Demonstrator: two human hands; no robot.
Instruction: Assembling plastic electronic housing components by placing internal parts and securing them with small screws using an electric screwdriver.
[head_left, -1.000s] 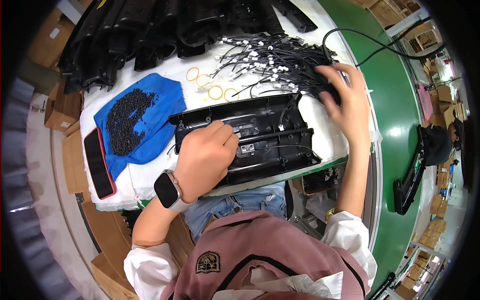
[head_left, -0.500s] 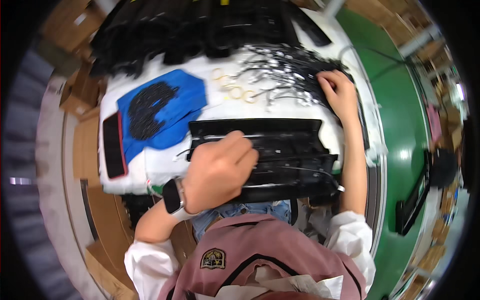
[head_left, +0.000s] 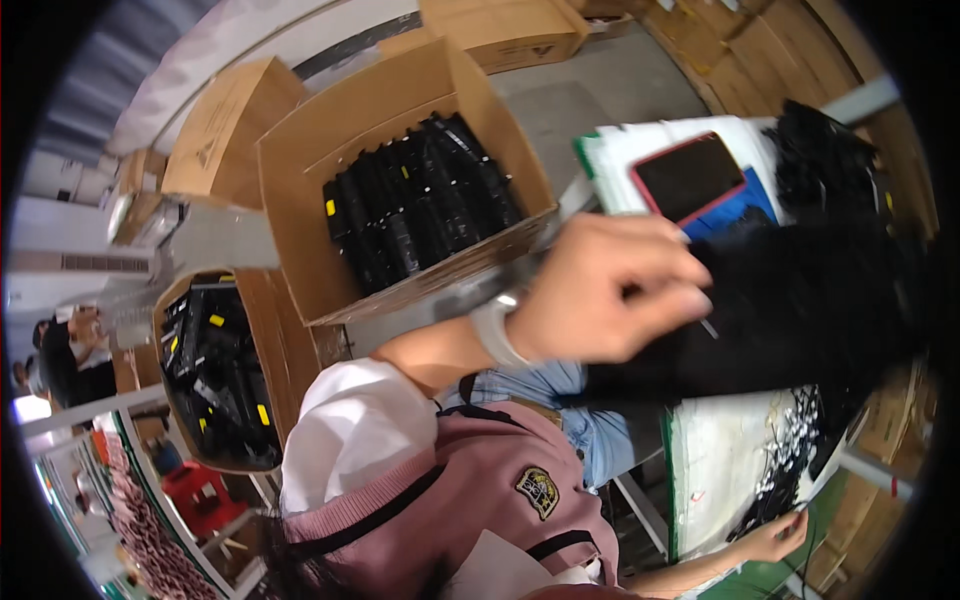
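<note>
"Why were the wires (head_left: 785, 465) heaped on the tabletop (head_left: 705, 470) there?"
"Probably for easy reach; the right hand (head_left: 776, 538) sat just beside them, loosely curled, contents unclear."
"Black panel (head_left: 800, 310)?"
"Immediately right of the left hand (head_left: 605, 290), fingers bent; blur hid whether they gripped it."

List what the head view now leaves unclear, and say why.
All in the head view:
Black part: surface details smeared by motion blur.
Left hand: blur hides whether it grips that part.
Blue cloth: partly hidden behind the black part.
Right hand: too small to tell whether it holds anything.
</note>
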